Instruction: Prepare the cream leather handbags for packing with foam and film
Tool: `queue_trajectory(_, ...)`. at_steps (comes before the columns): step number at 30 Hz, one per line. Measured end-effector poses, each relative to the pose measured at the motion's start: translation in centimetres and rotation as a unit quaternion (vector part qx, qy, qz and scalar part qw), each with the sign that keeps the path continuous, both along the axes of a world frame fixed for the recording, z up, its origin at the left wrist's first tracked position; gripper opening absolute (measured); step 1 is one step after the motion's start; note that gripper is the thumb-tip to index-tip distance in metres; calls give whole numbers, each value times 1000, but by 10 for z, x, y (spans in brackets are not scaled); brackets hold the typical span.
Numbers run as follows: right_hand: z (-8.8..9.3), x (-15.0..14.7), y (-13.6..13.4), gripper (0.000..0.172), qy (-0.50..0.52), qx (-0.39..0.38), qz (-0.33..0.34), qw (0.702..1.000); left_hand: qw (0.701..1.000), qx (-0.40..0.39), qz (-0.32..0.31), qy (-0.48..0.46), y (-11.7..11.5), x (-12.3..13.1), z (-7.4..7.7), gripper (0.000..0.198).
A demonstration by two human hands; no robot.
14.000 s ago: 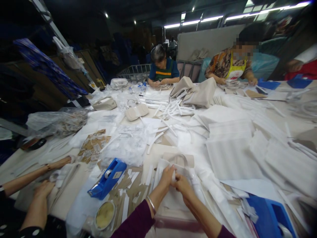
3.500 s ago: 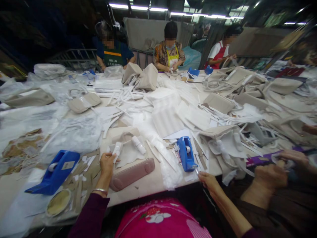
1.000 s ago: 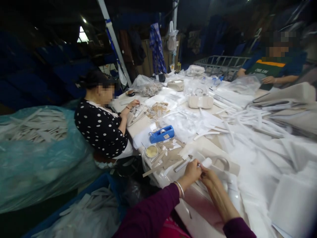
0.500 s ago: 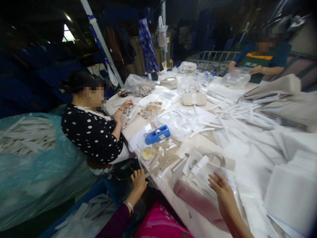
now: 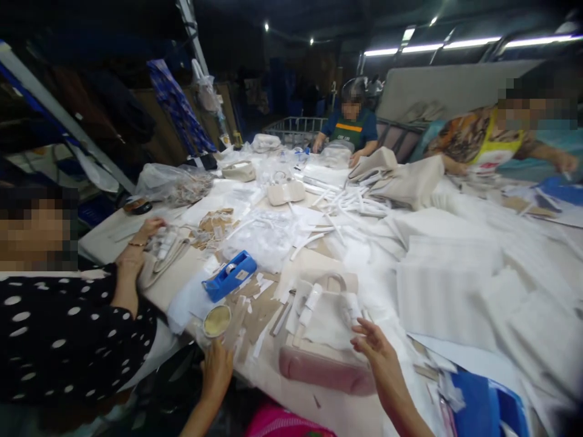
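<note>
Right, we're looking down a long work table (image 5: 102, 243) piled with white foam sheets (image 5: 441, 285). There's a person in a green apron (image 5: 350, 130) at the far end, another in a yellow apron (image 5: 496, 149) working off to the right, and a co-worker in a polka-dot top (image 5: 59, 328) close on the left, both hands down on a pale bag (image 5: 161, 261).

Now, front and centre, a cream handbag (image 5: 323, 321) lies flat near the table's edge, its long axis running across the view and dipping slightly to the right. A pink padded band (image 5: 325, 370) runs along its near side, and two white foam sleeves (image 5: 313, 301) sit on its upper part, below a curved handle (image 5: 334, 282).

Look at the hands! The right hand (image 5: 380, 355) is the nearer one, wide open, fingers spread, with the fingertips right by the bag's right end, though I can't say they're touching. The left hand (image 5: 217, 367) is well off to the bag's left, down at the table's edge, fingers up and loosely parted, nothing visible in them. Between that hand and the bag lie brown card scraps (image 5: 252, 318), with a small round tin (image 5: 217, 321) just above the fingers and a blue tape dispenser (image 5: 230, 276) beyond.
</note>
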State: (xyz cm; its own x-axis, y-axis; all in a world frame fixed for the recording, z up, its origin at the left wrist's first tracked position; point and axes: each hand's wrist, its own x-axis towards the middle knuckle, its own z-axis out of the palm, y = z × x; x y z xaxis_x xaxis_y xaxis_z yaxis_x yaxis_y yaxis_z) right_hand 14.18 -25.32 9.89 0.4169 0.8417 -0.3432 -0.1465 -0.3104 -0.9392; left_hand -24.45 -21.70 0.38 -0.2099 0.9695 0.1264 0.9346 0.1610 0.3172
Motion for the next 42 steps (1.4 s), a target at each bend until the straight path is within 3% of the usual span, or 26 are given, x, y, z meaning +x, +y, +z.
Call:
queue_trajectory(3, -3, 19, -9, 46, -24, 2, -29, 999, 996, 10, -24, 84, 27, 39, 25, 47)
queue_trajectory(5, -10, 35, -14, 35, -57, -4, -47, 997, 995, 4, -87, 54, 41, 64, 33, 47)
queue_trajectory(10, -30, 75, -11, 29, -129, -27, -67, 989, 970, -18, -217, -106, 73, 107, 29, 37)
queue_trajectory(14, -22, 87, 27, 30, -113, -30, -46, 992, 944, -35, -261, -201, 99, 127, 26, 33)
queue_trajectory(20, -1, 65, 113, 31, -35, 17, 22, 999, 916, -80, -250, -304, 130, 149, 32, 30)
queue_trajectory(25, -22, 51, 159, 26, -79, 8, 56, 995, 906, -103, -222, -344, 148, 147, 31, 28)
queue_trajectory(28, -37, 49, 171, 27, -114, -15, 67, 991, 906, -111, -204, -353, 155, 142, 25, 27)
queue_trajectory(30, -39, 45, 175, 33, -83, -37, 79, 993, 904, -114, -199, -361, 160, 140, 21, 28)
queue_trajectory(33, -34, 29, 178, 58, -7, -47, 103, 994, 891, -121, -208, -385, 174, 144, 16, 29)
queue_trajectory(36, -31, 11, 183, 76, 53, -32, 82, 995, 871, -127, -230, -415, 194, 155, 13, 32)
queue_trajectory(42, -31, -10, 180, 67, 144, 9, -24, 989, 836, -120, -306, -440, 223, 179, 21, 36)
